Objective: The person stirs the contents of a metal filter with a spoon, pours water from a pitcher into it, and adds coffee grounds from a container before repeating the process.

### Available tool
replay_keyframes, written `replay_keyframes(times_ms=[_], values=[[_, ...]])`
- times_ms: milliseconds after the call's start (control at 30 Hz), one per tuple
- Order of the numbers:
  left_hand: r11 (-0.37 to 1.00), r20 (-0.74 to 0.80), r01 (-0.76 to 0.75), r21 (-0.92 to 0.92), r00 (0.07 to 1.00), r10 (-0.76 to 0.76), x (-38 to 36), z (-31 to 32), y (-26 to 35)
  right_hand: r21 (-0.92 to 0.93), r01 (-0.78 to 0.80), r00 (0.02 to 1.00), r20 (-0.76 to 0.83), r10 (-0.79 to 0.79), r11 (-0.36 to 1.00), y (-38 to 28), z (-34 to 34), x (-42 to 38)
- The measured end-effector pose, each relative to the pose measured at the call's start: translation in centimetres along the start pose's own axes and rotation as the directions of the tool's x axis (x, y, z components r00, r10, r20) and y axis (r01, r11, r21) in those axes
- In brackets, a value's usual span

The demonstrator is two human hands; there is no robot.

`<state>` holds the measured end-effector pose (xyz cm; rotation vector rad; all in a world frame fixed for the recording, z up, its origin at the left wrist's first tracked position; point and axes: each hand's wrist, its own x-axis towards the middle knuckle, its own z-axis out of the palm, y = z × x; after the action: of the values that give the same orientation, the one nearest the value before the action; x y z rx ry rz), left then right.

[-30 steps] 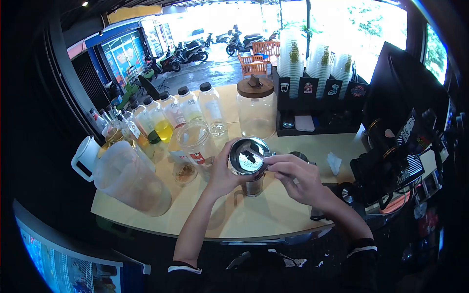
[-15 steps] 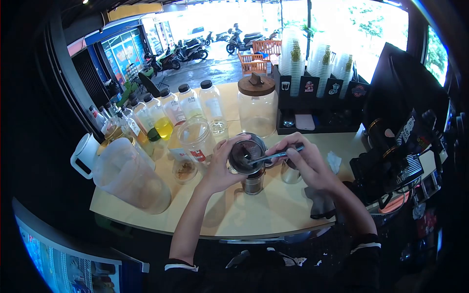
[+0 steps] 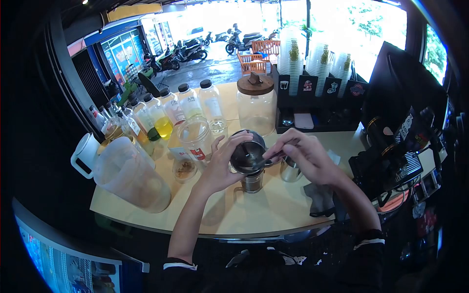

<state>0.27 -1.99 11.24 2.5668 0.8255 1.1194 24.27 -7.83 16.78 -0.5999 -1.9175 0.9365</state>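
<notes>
My left hand (image 3: 220,168) is closed around a metal cup (image 3: 240,157), whose mouth is turned toward me above the bench (image 3: 278,215). My right hand (image 3: 309,157) pinches a spoon (image 3: 260,164), with its end inside this cup. Below, a small glass (image 3: 252,185) stands on the bench; a metal pitcher (image 3: 290,173) is near my right hand.

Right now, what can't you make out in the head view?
All in the head view:
- Metal cup contents: lost in its dark interior.
- Utensil tip: blurred, lost in that same dark.
- Small glass top: hidden behind the metal cup.
- Metal container top: covered by the right hand.
- Bottle label text: too small to read.
</notes>
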Motion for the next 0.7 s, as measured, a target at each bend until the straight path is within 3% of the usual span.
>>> replay_keyframes(times_ms=[67, 267, 400, 467, 633, 700], values=[[1.000, 0.010, 0.002, 0.009, 1.000, -0.002, 0.0, 0.2, 0.0, -0.113, -0.044, 0.998, 0.031, 0.048, 0.993, 0.0, 0.2, 0.2], [0.998, 0.027, 0.013, 0.065, 1.000, -0.015, 0.0, 0.1, 0.4, -0.135, 0.035, 0.999, 0.001, -0.035, 0.990, 0.7, -0.1, 0.4], [0.996, 0.019, 0.047, 0.078, 0.999, -0.049, 0.3, 0.1, 0.3, -0.180, 0.002, 1.000, -0.025, -0.007, 0.984, 0.1, -0.1, 0.0], [0.994, -0.001, 0.091, 0.058, 0.996, -0.091, 0.6, -0.1, 0.6, 0.032, 0.133, 0.960, -0.250, -0.121, 0.991, -0.1, 0.1, -0.2], [0.989, -0.037, 0.141, 0.045, 0.989, -0.140, 1.0, -0.3, 0.0, 0.099, 0.223, 0.896, -0.412, -0.165, 0.970, -0.5, -0.6, -2.4], [0.966, -0.050, 0.259, 0.010, 0.965, -0.258, 1.2, -0.3, 0.3, 0.036, 0.290, 0.829, -0.508, -0.232, 0.956, -0.5, -0.6, -3.4]])
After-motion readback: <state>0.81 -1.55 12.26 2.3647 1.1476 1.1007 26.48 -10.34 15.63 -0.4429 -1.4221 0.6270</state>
